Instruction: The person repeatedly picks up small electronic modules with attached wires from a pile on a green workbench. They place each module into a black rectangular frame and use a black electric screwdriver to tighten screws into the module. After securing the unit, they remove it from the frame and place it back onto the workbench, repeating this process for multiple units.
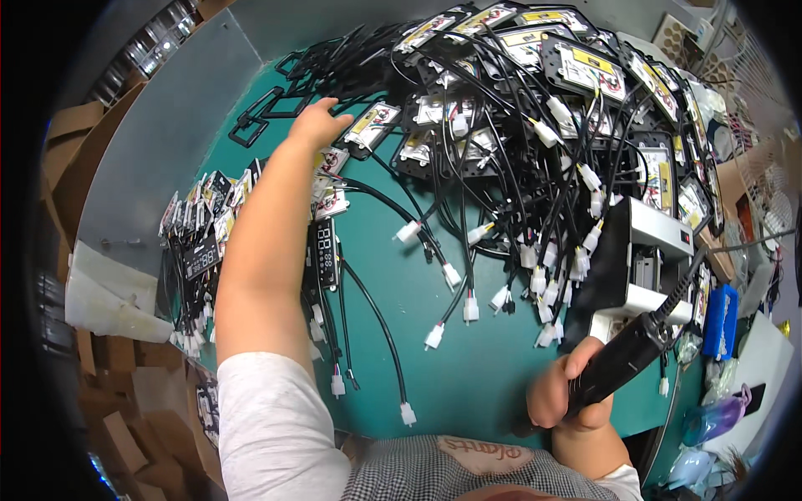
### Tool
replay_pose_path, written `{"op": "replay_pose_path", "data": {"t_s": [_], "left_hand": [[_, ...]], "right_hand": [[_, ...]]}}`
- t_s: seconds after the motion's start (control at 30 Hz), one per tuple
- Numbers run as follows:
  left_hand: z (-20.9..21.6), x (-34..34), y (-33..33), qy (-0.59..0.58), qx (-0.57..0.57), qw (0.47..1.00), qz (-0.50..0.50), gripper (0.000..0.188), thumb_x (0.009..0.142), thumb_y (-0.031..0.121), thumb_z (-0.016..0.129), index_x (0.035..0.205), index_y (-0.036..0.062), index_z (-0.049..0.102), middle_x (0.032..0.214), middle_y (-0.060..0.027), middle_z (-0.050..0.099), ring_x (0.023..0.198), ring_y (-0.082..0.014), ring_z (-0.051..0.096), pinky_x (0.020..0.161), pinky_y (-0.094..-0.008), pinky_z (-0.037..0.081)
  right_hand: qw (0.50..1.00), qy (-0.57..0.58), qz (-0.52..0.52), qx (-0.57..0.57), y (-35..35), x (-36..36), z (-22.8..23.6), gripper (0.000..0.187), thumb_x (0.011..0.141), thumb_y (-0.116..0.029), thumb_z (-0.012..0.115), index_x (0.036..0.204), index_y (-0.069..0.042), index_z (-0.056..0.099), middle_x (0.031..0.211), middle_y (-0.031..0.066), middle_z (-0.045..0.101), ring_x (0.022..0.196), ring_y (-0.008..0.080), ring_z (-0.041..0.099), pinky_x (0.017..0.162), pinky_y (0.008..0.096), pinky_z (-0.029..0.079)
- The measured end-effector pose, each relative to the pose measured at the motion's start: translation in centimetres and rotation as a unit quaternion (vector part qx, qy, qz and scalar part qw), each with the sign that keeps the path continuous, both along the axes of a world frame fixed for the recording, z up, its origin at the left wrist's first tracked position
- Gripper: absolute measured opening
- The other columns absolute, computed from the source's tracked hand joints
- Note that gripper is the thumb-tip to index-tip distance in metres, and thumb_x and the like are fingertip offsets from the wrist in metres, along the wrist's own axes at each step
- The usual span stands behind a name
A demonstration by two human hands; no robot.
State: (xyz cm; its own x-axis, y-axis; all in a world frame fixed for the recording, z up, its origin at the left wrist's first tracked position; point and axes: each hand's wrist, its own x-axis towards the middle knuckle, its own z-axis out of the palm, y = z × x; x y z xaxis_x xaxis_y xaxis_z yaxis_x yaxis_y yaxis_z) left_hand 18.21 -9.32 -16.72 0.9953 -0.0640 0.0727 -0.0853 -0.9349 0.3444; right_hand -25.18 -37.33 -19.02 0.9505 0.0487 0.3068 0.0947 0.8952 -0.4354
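My left hand (320, 125) reaches across the green table. Its thumb and a finger are apart, with nothing seen between them; the other fingers are hidden. Thin black plastic frames (288, 102) lie just beyond it, and a black-framed circuit unit (370, 129) with a yellow label sits to its right. My right hand (572, 391), slightly blurred, is closed around a black corded electric screwdriver (614, 367) near the table's front right. Below my left forearm a display board (324, 250) rests on the table, its black cables ending in white connectors.
Circuit units (589, 71) are heaped at the back right, their cables trailing forward. More display boards (203, 255) are piled at left. A black and white device (660, 225) stands beside the screwdriver. A blue bin (720, 321) and a bottle (720, 416) are at far right; cardboard boxes (125, 442) lie lower left.
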Motion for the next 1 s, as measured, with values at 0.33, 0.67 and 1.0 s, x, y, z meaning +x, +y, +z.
{"op": "replay_pose_path", "data": {"t_s": [0.33,0.67,1.0], "left_hand": [[-3.0,4.9,-6.4,-0.092,0.2,0.975,0.039,0.049,0.084,0.017,0.058,0.132,0.0201,0.051,0.139,-0.0075,0.044,0.131,-0.0242,0.039,0.104,-0.0399,0.037],[4.9,-0.6,-1.6,-0.234,0.17,0.949,-0.129,0.023,0.087,0.025,0.057,0.104,0.015,0.068,0.099,-0.0093,0.066,0.095,-0.0312,0.062,0.079,-0.0429,0.05],[8.5,-14.6,0.5,-0.237,0.227,0.938,-0.112,0.022,0.088,0.024,0.055,0.099,0.0101,0.067,0.098,-0.0131,0.066,0.093,-0.0336,0.062,0.079,-0.0413,0.05]], "right_hand": [[0.997,0.032,0.016,-0.071,-1.0,1.0,-1.6,0.053,0.074,-0.014,0.078,0.109,0.002,0.042,0.07,0.0151,0.057,0.056,0.0273,0.06,0.054,0.04,0.053],[1.0,0.002,0.013,-0.018,-0.4,-0.2,0.0,0.054,0.074,-0.008,0.078,0.111,0.003,0.041,0.071,0.0144,0.054,0.061,0.0222,0.057,0.056,0.0353,0.05],[0.999,-0.02,-0.019,-0.044,0.1,-1.7,1.0,0.058,0.072,-0.021,0.082,0.109,-0.001,0.041,0.068,0.0097,0.054,0.056,0.0197,0.058,0.052,0.0335,0.051]]}}
